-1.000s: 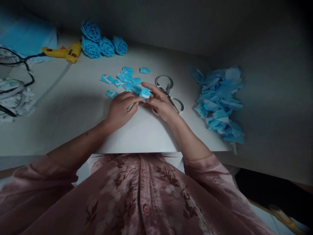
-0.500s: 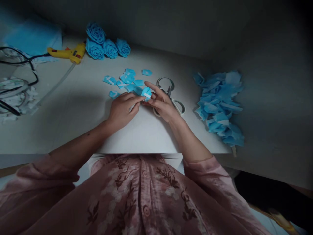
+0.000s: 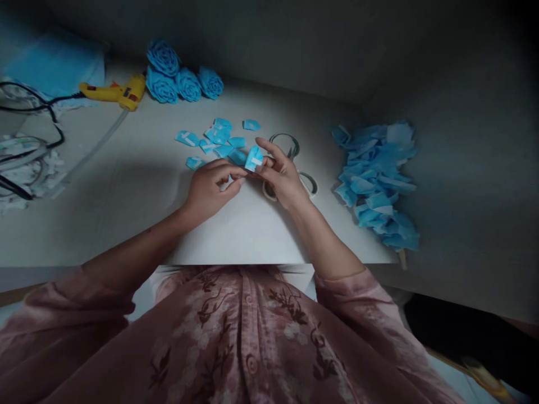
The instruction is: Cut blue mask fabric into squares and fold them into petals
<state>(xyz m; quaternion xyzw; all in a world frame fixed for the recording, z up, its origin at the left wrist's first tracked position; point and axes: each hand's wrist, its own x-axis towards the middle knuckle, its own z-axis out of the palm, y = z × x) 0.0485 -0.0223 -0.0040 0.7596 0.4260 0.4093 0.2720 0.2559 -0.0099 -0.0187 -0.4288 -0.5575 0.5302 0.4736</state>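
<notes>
Between hands (image 3: 284, 180), small blue piece (image 3: 254, 156), tapered top, white strip low down.

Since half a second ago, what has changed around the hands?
The left hand has drawn its fingertips back from the front of the small blue piece; whether they still touch its lower edge is unclear. The piece, held in the right hand, now stands more upright. The scissors, blue flowers and yellow glue gun stayed put.
</notes>
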